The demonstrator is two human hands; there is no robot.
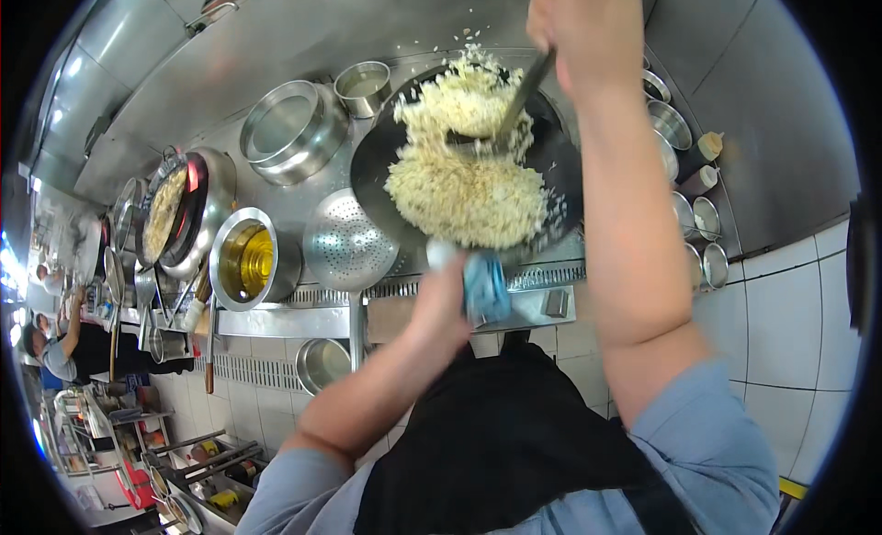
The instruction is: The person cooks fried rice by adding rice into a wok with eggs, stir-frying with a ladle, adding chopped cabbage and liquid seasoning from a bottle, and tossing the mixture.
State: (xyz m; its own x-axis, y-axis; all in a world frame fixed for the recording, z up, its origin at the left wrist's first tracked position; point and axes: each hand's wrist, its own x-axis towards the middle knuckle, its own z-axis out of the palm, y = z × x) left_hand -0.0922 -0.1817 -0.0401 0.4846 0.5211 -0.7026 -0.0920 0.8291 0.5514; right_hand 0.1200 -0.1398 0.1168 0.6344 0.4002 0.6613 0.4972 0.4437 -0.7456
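Note:
A black wok [369, 172] heaped with pale yellow fried rice [469, 202] is on the steel range in front of me. My left hand [443, 303] is closed at the wok's near edge, with a folded blue cloth [486, 289] in its grip. The wok's handle is hidden there. My right hand [588, 34] is raised over the far right of the wok, wrapped round the handle of a ladle [528, 92]. The ladle's head is blurred and partly buried in the rice. Loose grains fly above the far rim.
Left of the wok are a perforated strainer [349, 241], a pot of yellow oil [220, 264], and a steel basin [262, 158]. Farther left, another pan [165, 218] sits near a glowing burner. Seasoning bowls and bottles [703, 181] line the right. A co-worker [73, 347] stands far left.

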